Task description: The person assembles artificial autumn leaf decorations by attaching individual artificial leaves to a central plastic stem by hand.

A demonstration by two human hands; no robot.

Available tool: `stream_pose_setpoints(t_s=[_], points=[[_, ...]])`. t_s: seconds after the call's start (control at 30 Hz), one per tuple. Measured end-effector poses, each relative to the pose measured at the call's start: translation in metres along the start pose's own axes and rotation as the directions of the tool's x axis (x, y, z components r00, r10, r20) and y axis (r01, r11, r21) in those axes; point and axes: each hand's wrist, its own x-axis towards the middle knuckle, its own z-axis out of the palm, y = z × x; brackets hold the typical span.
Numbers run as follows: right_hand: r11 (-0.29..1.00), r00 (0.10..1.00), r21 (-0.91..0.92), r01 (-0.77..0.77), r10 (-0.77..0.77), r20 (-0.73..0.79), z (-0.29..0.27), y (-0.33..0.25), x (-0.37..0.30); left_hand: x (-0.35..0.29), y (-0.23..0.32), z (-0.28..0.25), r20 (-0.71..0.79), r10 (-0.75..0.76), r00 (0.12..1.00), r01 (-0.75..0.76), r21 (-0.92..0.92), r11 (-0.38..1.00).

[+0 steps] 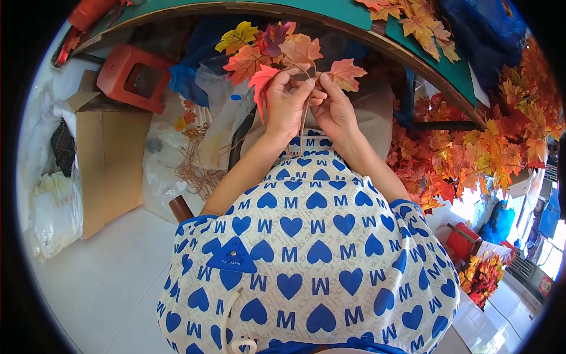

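My left hand [286, 103] is closed around the thin brown stem [303, 121] of an artificial maple leaf spray [268, 50]. Yellow, dark red, orange and pink-red leaves fan out above and left of that hand. Close beside it, my right hand [335, 109] pinches near the stem with thumb and fingers. An orange maple leaf [346, 75] sticks out to the right just above my right fingers. The stem's lower end hangs down between my wrists, over my lap. Exactly where the leaf stalks meet is partly hidden by my fingers.
A green-topped table [336, 7] curves across the far side, with loose maple leaves [421, 26] on it. Heaped orange-red foliage [466, 147] fills the right. At left are a red plastic stool [132, 76], a cardboard box [112, 159] and a tangle of brown stems [200, 168].
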Motion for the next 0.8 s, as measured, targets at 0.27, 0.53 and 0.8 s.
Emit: stream_pose_setpoints(t_s=[0.27, 0.53, 0.8], points=[[0.995, 0.999, -0.097, 0.033, -0.036, -0.036, 0.0009, 0.0023, 0.0007, 0.0013, -0.0017, -0.0045, -0.014, 0.002, 1.0, -0.002, -0.015, 1.0], [0.998, 0.998, -0.043, 0.042, -0.044, -0.053, -0.002, 0.0026, 0.0016, 0.0011, -0.0033, -0.0056, -0.003, -0.026, 1.0, 0.026, -0.029, 0.999], [0.997, 0.997, -0.061, 0.051, -0.054, -0.053, -0.0016, 0.0052, 0.0, 0.0004, -0.0025, -0.0059, -0.012, -0.041, 0.999, 0.041, -0.014, 0.999]])
